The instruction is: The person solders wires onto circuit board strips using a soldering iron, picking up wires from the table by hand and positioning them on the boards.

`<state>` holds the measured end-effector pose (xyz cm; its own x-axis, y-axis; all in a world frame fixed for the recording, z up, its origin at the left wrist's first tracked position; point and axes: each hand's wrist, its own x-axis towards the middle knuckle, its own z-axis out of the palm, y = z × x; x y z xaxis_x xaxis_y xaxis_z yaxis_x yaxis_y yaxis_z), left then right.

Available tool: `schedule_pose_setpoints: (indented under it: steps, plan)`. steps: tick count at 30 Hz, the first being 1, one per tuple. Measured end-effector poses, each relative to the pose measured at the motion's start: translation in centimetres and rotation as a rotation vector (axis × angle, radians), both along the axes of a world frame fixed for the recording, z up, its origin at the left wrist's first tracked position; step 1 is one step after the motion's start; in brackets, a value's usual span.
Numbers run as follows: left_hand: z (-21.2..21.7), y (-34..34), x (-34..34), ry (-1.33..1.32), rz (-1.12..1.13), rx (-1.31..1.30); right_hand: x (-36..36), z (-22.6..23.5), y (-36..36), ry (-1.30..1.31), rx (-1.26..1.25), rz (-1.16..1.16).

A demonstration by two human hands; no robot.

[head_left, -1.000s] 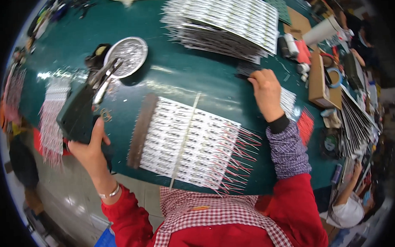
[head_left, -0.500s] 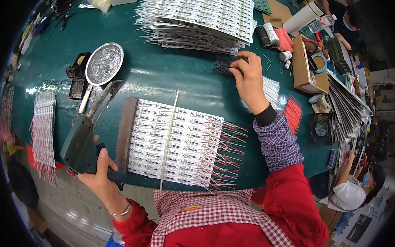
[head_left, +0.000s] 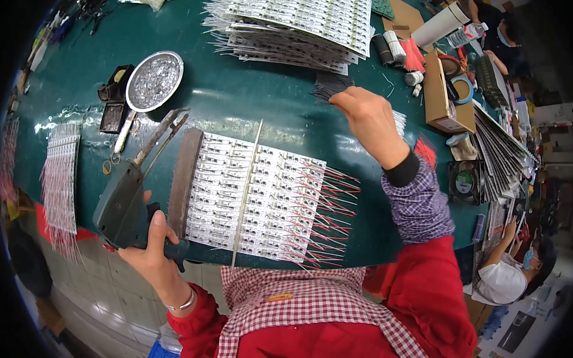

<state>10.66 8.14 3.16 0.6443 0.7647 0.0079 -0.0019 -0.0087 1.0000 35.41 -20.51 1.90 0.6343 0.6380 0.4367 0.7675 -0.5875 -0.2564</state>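
My left hand point(head_left: 151, 247) grips the handle of a dark green soldering gun point(head_left: 124, 191) whose long metal tips point up and to the right, above the table's near edge. A white panel of small circuit boards point(head_left: 255, 196) with red and black wires on its right side lies in front of me, with a brown bar along its left edge and a thin rod across it. My right hand point(head_left: 370, 122) reaches to a bundle of thin black wires point(head_left: 330, 84) and pinches them with closed fingers.
A tall stack of white wired panels point(head_left: 300, 21) fills the far middle of the green table point(head_left: 233, 99). A round metal dish of solder scraps point(head_left: 155, 79) sits at the far left. More wired strips point(head_left: 59, 180) lie at left. Boxes, tape rolls and another person point(head_left: 508, 278) crowd the right.
My right hand has stayed at the black wire bundle while the view shifted. My left hand with the soldering gun moved nearer the panel's left edge.
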Motion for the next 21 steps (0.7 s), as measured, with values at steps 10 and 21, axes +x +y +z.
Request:
schedule_pose_setpoints:
  steps: [10, 21]
  plan:
    - [0.3, -1.5, -0.4, -0.092, -0.003, -0.039, -1.7, 1.3, 6.4, -0.267, -0.82, 0.306]
    - [0.2, -1.6, -1.9, -0.095, 0.022, -0.056, -3.0, -0.7, 7.2, -0.276, -0.93, 0.316]
